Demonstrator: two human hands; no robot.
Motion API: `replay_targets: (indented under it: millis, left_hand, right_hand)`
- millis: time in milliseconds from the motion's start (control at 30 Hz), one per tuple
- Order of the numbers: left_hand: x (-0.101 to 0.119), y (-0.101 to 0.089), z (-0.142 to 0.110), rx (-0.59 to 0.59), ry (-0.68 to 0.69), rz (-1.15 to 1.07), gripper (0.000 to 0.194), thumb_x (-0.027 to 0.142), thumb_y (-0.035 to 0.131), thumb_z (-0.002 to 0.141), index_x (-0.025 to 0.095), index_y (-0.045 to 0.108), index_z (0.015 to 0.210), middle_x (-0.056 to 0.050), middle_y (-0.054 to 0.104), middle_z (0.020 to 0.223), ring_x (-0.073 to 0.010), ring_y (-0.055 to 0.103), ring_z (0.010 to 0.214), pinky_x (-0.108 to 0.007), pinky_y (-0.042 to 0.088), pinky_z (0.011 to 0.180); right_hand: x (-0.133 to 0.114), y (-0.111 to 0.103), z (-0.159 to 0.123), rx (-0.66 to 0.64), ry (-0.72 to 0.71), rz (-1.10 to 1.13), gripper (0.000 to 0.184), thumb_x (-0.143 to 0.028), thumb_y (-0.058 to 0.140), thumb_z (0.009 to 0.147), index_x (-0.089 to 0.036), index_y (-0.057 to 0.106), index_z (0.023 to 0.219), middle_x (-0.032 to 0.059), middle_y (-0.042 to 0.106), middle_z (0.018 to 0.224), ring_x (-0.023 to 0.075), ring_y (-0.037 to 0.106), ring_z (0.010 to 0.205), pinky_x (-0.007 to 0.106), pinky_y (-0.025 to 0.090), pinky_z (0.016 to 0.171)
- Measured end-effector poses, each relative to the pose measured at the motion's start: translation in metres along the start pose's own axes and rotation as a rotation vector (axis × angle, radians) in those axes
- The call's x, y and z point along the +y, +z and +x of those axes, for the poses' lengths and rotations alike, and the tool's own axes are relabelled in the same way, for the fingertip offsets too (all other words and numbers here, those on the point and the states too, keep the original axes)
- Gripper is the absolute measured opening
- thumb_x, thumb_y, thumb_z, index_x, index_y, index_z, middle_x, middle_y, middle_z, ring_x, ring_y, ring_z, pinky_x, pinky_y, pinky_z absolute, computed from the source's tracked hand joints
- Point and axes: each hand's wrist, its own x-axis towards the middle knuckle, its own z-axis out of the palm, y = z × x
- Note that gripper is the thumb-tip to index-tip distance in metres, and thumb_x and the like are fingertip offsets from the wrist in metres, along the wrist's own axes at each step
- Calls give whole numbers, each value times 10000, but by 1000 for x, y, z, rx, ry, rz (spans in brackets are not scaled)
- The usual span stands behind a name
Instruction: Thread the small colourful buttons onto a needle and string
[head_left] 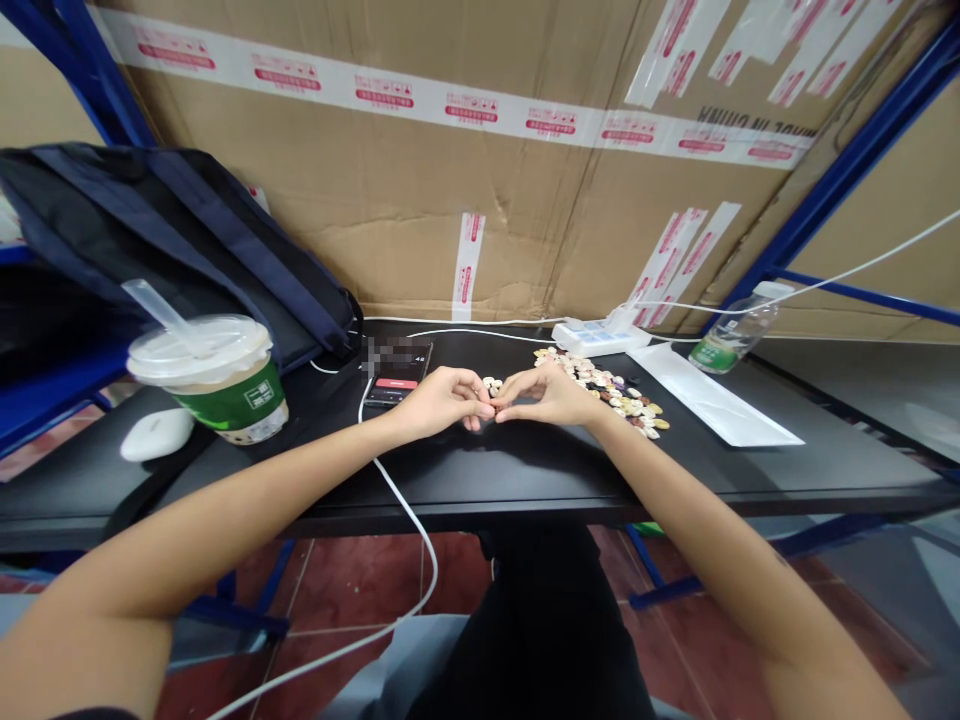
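Note:
My left hand (451, 397) and my right hand (547, 396) meet just above the front half of the black table. Thumb and fingers of each are pinched together, with the fingertips almost touching. Something small and reddish-brown seems to sit between them, too tiny to name. Just behind the fingertips lie a few pale pieces (491, 384). A spread of small flat oval pieces (637, 405), white, yellow and dark red, reaches from behind my right hand out to its right; my hand and forearm hide part of it.
Left of my hands are a phone (397, 372), a lidded cup (225, 385) with a straw, a white case (157, 435) and a backpack (187, 230). Rightward are a power strip (600, 338), a white sleeve (712, 395) and a bottle (739, 330). A white cable (409, 510) crosses the table edge.

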Motion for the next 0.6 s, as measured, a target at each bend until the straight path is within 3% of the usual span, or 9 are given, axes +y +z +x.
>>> replay_targets:
  millis: [600]
  left_hand:
    - [7,1,-4,-62,-78,-150,269,267,828,705,96,640,794,-53,706,714,-93,638,593,-209,510,606]
  right_hand:
    - [0,0,-1,-8,34,207,205,-264,852,682,-145,771,827,78,762,824,174,715,742,310,591,717]
